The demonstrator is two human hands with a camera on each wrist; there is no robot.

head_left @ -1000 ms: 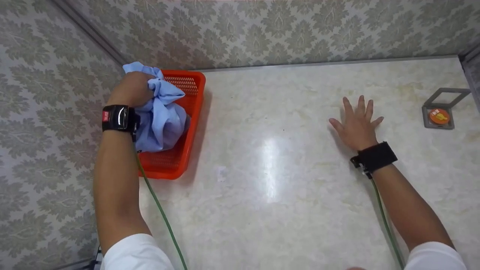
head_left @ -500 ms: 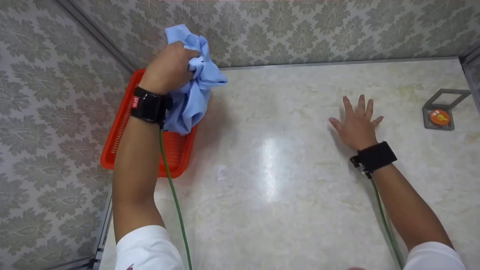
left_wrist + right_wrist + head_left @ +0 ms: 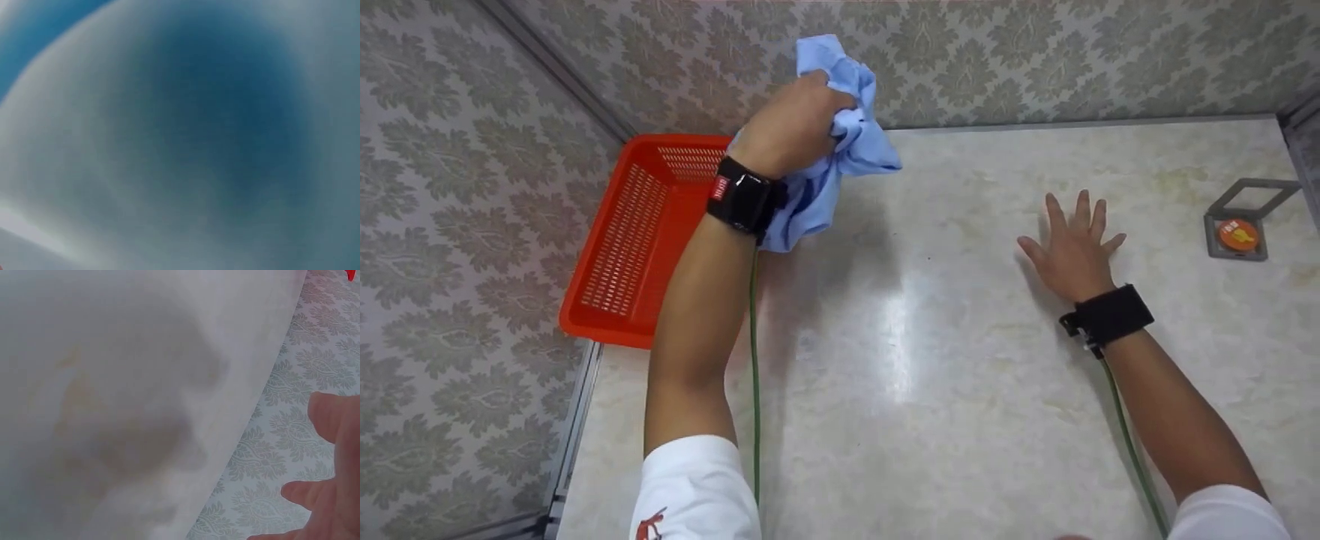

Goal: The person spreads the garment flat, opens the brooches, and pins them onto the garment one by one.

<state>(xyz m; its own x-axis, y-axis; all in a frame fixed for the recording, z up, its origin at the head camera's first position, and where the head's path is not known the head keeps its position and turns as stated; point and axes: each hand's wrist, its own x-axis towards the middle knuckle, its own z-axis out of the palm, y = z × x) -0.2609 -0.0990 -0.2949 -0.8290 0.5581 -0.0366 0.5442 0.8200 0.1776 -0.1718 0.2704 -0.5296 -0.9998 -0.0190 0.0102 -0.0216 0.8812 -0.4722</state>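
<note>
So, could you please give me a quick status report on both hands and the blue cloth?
Left hand gripping blue cloth near red basket. Right hand spread, holding nothing. No obstruction seen.

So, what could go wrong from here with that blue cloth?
The blue cloth hangs bunched from the left hand, so a loose fold might slip free. Its folds look close to the red basket in the head view, so they could catch the rim. The green cable beside the left forearm might snag if the arm swings.
</note>
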